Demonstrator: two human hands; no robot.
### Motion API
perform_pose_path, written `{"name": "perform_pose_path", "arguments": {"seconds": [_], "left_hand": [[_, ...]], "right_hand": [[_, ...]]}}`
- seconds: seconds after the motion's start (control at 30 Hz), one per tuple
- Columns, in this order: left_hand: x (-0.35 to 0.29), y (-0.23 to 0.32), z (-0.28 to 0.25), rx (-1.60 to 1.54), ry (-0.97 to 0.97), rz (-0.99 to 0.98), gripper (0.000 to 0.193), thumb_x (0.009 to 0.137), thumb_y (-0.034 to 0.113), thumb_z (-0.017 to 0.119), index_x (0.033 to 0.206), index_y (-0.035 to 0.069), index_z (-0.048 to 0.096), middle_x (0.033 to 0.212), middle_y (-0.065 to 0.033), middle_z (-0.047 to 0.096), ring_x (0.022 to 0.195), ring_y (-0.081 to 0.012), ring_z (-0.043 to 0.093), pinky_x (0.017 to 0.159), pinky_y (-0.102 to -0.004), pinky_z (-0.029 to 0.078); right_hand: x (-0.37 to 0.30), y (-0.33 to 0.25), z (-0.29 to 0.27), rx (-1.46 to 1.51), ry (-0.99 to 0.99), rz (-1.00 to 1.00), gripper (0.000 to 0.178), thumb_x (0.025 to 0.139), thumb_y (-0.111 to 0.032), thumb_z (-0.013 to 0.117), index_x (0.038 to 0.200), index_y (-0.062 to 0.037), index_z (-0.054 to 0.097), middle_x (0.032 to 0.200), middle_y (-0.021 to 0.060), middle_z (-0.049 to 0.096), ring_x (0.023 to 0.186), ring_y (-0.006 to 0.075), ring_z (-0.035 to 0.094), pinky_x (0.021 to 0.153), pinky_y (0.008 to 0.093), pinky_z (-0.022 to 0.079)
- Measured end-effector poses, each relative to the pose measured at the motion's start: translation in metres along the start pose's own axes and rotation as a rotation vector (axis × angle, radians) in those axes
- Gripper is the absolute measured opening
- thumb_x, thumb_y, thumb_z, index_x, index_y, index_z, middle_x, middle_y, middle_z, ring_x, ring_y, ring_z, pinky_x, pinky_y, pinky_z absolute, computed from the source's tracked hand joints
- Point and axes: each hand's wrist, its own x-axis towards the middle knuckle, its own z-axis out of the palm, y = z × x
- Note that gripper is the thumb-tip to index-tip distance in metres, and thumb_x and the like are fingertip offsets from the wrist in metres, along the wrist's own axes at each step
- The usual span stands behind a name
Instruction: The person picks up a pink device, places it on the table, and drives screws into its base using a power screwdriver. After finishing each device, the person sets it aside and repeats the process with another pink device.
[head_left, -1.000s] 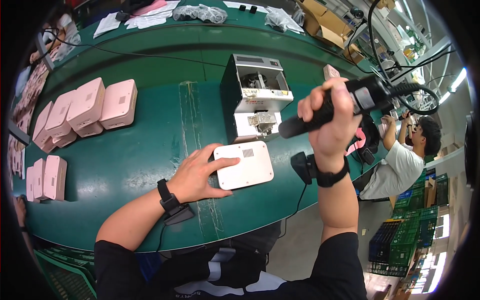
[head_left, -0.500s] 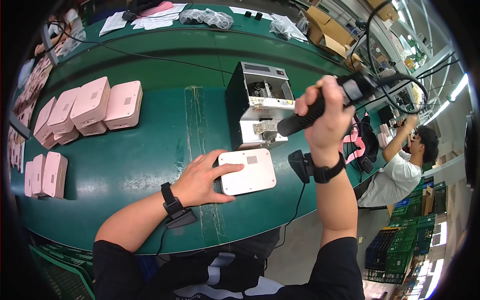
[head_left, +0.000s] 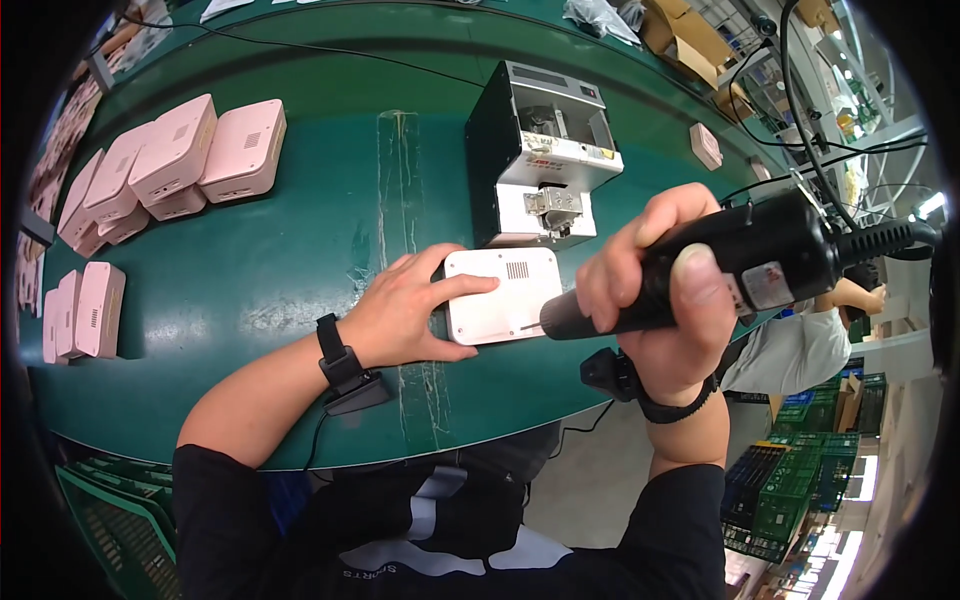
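A pale pink plastic box (head_left: 500, 318) lies flat on the green table, its vented face up, with screw holes at its corners. My left hand (head_left: 400, 308) grips the box's left end, index finger across the top and thumb at the near edge. Wrapped in my right hand (head_left: 692, 305) is a black electric screwdriver (head_left: 785, 250), tilted, its cable leaving the rear at the right. Its thin bit reaches over the box's near right corner; whether it touches a screw cannot be made out.
Just beyond the box stands a black and silver screw feeder (head_left: 560, 170). Stacked pink boxes (head_left: 175, 155) fill the far left, with several upright ones (head_left: 98, 310) nearer. A single pink box (head_left: 705, 145) sits far right. At right is a person in a white shirt (head_left: 800, 350).
My right hand has brought the screwdriver down and nearer, from beside the feeder to the box's near right corner. My left hand keeps its grip on the box. The view has shifted.
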Motion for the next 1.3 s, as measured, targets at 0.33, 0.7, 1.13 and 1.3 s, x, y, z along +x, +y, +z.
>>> {"name": "perform_pose_path", "arguments": {"seconds": [0.33,0.7,1.13,1.3], "left_hand": [[0.000,0.005,0.000,-0.006,0.007,-0.018,0.072,0.063,0.030,0.087,0.130,0.029,0.060,0.131,-0.0101,0.051,0.114,-0.0337,0.056,0.098,-0.0439,0.048],[0.001,0.001,0.002,-0.034,0.025,-0.018,0.070,0.062,0.031,0.087,0.127,0.029,0.063,0.130,-0.0124,0.052,0.115,-0.0333,0.056,0.098,-0.0447,0.047],[-0.001,-0.003,0.001,-0.048,0.050,0.025,0.070,0.061,0.032,0.087,0.127,0.028,0.064,0.129,-0.0122,0.053,0.114,-0.0326,0.057,0.099,-0.0441,0.045],[-0.002,-0.002,0.004,-0.027,0.026,0.010,0.069,0.063,0.033,0.085,0.128,0.028,0.063,0.130,-0.0106,0.052,0.113,-0.0327,0.057,0.100,-0.0439,0.045]], "right_hand": [[-0.012,0.002,0.009,-0.085,-0.057,0.062,0.044,0.087,-0.042,0.067,0.100,-0.0078,0.043,0.067,0.0061,0.052,0.051,0.0157,0.050,0.054,0.0322,0.045],[-0.014,0.009,0.011,-0.152,-0.029,0.122,0.052,0.082,-0.049,0.073,0.098,-0.0094,0.042,0.066,0.0048,0.052,0.051,0.0159,0.051,0.054,0.0313,0.045],[-0.014,0.021,0.010,-0.055,-0.016,0.104,0.049,0.083,-0.044,0.073,0.098,-0.0088,0.042,0.065,0.0042,0.051,0.051,0.0156,0.051,0.056,0.0324,0.046],[-0.002,0.013,-0.005,0.026,0.024,-0.105,0.035,0.091,-0.036,0.063,0.101,-0.0078,0.045,0.066,0.0049,0.051,0.051,0.0167,0.051,0.055,0.0337,0.046]]}}
